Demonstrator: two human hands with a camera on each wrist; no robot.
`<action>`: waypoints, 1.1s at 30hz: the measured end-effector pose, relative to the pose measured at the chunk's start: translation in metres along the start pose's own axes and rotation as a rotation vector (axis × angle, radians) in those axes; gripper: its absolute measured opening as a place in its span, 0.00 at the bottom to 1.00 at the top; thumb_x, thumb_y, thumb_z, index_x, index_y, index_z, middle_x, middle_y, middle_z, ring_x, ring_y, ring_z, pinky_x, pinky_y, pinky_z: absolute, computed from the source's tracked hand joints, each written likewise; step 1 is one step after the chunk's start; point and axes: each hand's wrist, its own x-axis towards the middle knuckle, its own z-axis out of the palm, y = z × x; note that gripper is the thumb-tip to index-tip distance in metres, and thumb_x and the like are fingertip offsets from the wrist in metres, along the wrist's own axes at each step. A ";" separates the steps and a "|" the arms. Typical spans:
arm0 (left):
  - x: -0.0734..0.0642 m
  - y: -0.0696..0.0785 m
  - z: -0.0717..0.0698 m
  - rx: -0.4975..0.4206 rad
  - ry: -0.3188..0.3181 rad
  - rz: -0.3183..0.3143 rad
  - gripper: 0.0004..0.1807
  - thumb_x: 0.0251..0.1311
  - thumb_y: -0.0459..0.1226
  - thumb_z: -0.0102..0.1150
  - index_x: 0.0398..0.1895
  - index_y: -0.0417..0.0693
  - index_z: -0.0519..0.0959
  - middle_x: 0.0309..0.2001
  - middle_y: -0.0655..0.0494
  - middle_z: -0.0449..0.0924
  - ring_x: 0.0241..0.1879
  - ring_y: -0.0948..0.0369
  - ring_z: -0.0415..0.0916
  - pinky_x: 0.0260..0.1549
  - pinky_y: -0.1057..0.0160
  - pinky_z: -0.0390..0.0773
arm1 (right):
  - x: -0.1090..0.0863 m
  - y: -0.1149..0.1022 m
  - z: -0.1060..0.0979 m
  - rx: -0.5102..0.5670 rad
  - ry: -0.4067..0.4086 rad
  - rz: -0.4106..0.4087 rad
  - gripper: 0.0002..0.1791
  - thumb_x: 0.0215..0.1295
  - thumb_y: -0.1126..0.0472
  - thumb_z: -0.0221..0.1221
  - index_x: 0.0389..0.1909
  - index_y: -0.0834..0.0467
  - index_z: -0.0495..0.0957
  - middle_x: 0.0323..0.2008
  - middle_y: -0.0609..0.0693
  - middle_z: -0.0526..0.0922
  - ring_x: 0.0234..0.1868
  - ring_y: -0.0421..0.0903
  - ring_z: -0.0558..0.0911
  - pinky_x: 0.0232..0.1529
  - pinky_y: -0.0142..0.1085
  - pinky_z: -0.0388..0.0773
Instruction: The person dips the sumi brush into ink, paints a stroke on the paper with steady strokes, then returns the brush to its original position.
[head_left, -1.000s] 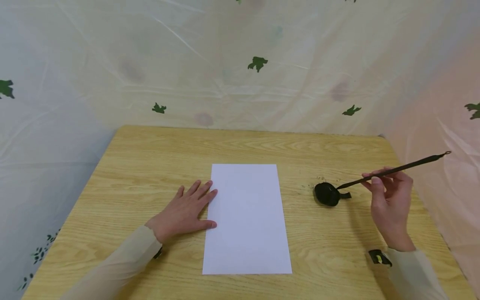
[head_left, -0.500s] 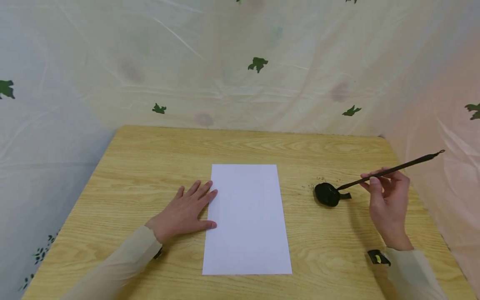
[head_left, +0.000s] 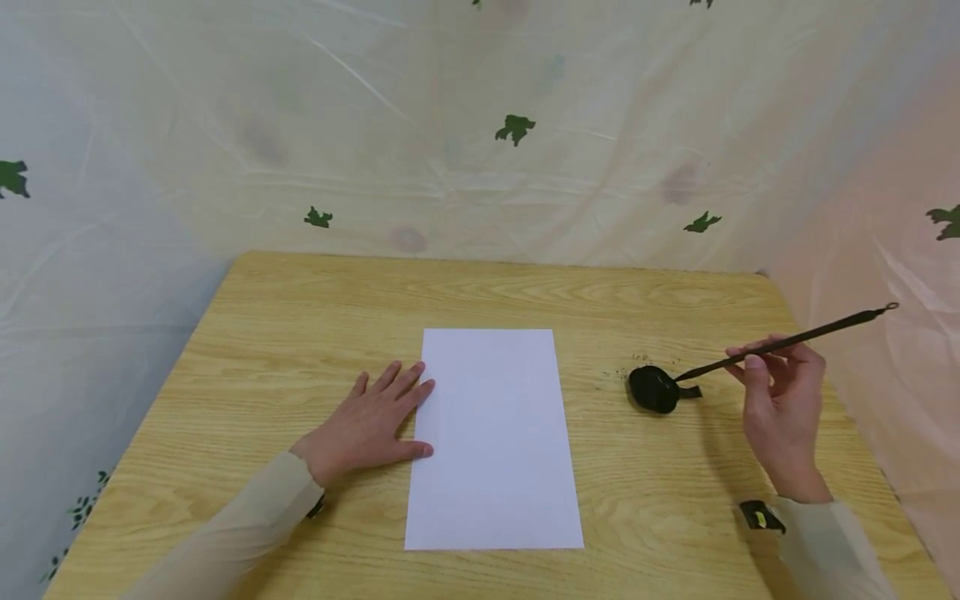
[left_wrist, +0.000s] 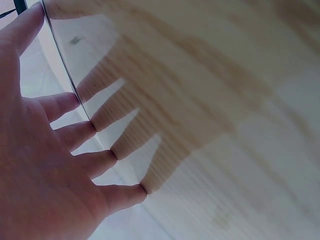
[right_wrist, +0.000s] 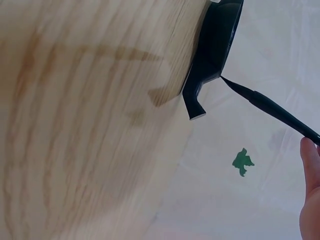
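A blank white sheet of paper (head_left: 495, 442) lies on the wooden table. My left hand (head_left: 367, 433) rests flat with fingers spread, its fingertips on the paper's left edge; the left wrist view shows the same hand (left_wrist: 55, 145) with its fingertips touching down. On the right, my right hand (head_left: 783, 408) pinches a dark writing brush (head_left: 795, 337) between thumb and fingers, slanted with the looped end up and to the right. The brush tip (right_wrist: 235, 86) meets the rim of a small black ink dish (head_left: 654, 389) with a short handle. In the right wrist view only part of the hand (right_wrist: 311, 185) shows.
Small dark specks (head_left: 622, 372) mark the wooden table (head_left: 315, 308) beside the dish. A pale cloth (head_left: 420, 125) with green bird shapes hangs behind and at both sides. Each wrist wears a dark strap under a light sleeve.
My right hand and the brush shift slightly left, then back right, with the tip staying at the dish rim. The left hand and the paper keep their places.
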 end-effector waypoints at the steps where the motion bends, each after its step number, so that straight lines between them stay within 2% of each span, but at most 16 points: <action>1: 0.000 0.000 0.000 0.001 0.000 0.000 0.51 0.65 0.65 0.60 0.82 0.49 0.58 0.84 0.48 0.46 0.81 0.40 0.41 0.70 0.26 0.47 | 0.000 -0.001 0.000 0.000 0.000 -0.002 0.22 0.73 0.82 0.45 0.66 0.76 0.58 0.51 0.59 0.75 0.47 0.49 0.84 0.52 0.32 0.82; 7: 0.000 0.000 0.000 0.002 -0.002 -0.001 0.51 0.65 0.66 0.60 0.82 0.49 0.58 0.84 0.48 0.46 0.81 0.40 0.41 0.70 0.26 0.48 | 0.000 -0.003 -0.001 0.038 -0.024 -0.016 0.22 0.74 0.80 0.45 0.66 0.77 0.56 0.52 0.60 0.74 0.48 0.51 0.84 0.53 0.33 0.82; 12: -0.001 -0.001 0.000 -0.005 0.000 0.001 0.51 0.65 0.66 0.59 0.83 0.50 0.58 0.84 0.49 0.45 0.81 0.40 0.40 0.70 0.25 0.47 | -0.001 0.000 -0.001 0.076 -0.039 0.004 0.22 0.74 0.81 0.43 0.67 0.76 0.56 0.52 0.61 0.73 0.48 0.51 0.84 0.53 0.34 0.82; 25: -0.001 -0.001 0.000 -0.009 0.002 0.004 0.51 0.65 0.66 0.58 0.83 0.50 0.57 0.84 0.49 0.45 0.81 0.40 0.39 0.70 0.26 0.47 | -0.001 0.006 -0.007 0.053 -0.004 0.044 0.22 0.75 0.80 0.43 0.67 0.77 0.55 0.51 0.61 0.72 0.47 0.50 0.84 0.51 0.32 0.82; 33: 0.000 0.000 0.000 -0.017 0.002 0.005 0.51 0.65 0.66 0.58 0.83 0.50 0.57 0.84 0.49 0.44 0.81 0.41 0.39 0.70 0.26 0.46 | 0.000 0.005 -0.009 0.020 -0.010 0.038 0.22 0.76 0.78 0.44 0.68 0.74 0.57 0.51 0.61 0.72 0.47 0.49 0.84 0.52 0.31 0.81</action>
